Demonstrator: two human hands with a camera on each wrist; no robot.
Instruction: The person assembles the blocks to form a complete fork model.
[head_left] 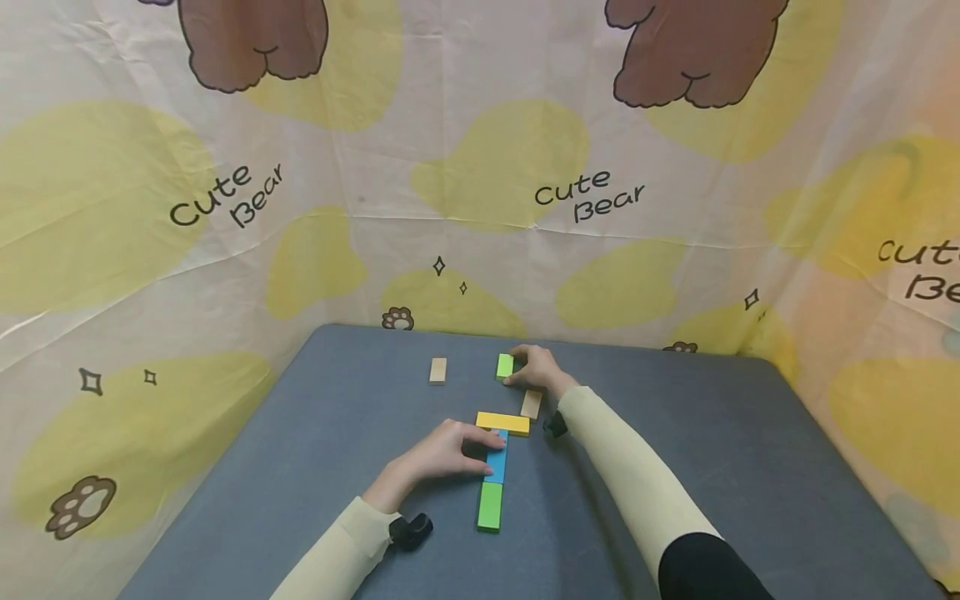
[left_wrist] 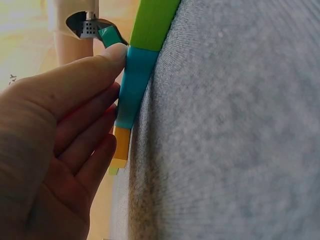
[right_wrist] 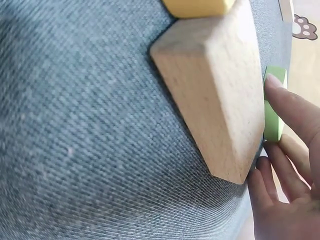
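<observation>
A blue block (head_left: 497, 461) lies on the table between a yellow block (head_left: 502, 423), set crosswise, and a green block (head_left: 490, 507) nearer the person. My left hand (head_left: 444, 454) holds the blue block from its left side, thumb by the green block's end and fingertips toward the yellow one; the left wrist view shows the thumb (left_wrist: 117, 52) there. Farther back, my right hand (head_left: 542, 372) pinches a second green block (head_left: 505, 367) between thumb and fingers. A plain wooden block (right_wrist: 215, 95) lies just nearer than that hand, close to the yellow block's right end.
Another plain wooden block (head_left: 438, 371) lies at the back left on the grey cloth-covered table (head_left: 652, 433). Behind the table hangs a printed curtain (head_left: 480, 192) with bears and yellow patches. A black wrist device (head_left: 411, 531) sits on the left wrist.
</observation>
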